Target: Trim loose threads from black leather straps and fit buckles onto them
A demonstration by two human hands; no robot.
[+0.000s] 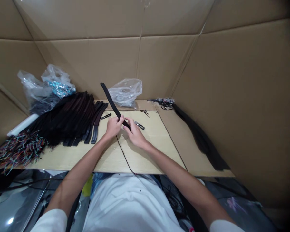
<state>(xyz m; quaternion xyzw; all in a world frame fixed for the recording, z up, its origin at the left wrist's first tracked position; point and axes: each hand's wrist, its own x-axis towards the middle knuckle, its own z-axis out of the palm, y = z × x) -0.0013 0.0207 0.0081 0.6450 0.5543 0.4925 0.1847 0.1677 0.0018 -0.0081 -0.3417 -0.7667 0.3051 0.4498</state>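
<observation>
– Black strap (112, 104): how many are in hand?

– One. It points up and away from the person, tilted. The left hand (113, 126) has its grip closed round the strap's lower part. The right hand (135, 133), just beside it, has its grip pinched shut on the bottom end.

– And around that strap?

– Left of it lies a pile of straps (70, 120), too many to count. Farther left are one multicoloured bundle (16, 149) of thin cords and one white tube (23, 125). Behind the strap I count three clear bags (125, 91), two of them off behind the pile. Two metal clips (139, 125) lie flat, one on each side of the strap. One thin cord (122, 154) runs from below the hands back toward the person. Right of the strap, well apart, lies one long hank of black hair (200, 138).

– The surface and the room?

– A pale wooden counter (154, 141) lies under the strap. Brown cardboard walls (232, 80) stand behind it and to both sides.
</observation>
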